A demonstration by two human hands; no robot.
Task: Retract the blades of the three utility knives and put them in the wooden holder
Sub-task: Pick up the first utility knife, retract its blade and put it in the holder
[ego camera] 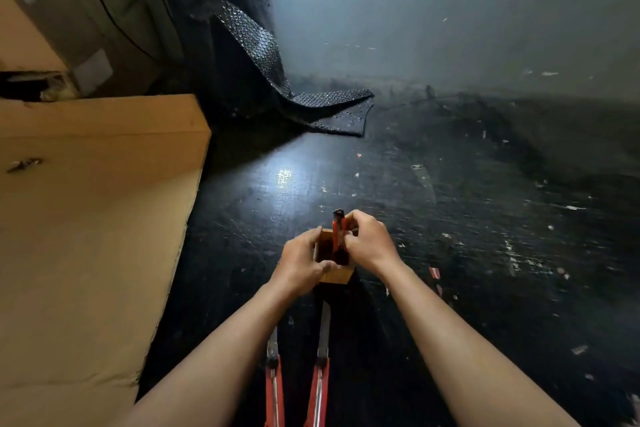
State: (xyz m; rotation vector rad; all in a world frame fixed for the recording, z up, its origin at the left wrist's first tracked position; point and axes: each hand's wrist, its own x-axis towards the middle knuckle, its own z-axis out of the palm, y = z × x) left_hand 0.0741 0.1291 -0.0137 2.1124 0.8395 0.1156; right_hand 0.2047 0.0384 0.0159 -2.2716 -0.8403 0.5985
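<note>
Beside cardboard box [86, 218]: hands [301, 265] [369, 243] hold wooden holder [334, 276], knife [337, 232].

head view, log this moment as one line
left hand steadies wooden holder | right hand inserting red utility knife | two knives unretracted

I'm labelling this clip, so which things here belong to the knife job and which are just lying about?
Job:
wooden holder, steadied by left hand
knife in holder, held by right hand
two knives with blades out

Lying about:
cardboard sheet
bubble wrap
paper scraps
</note>
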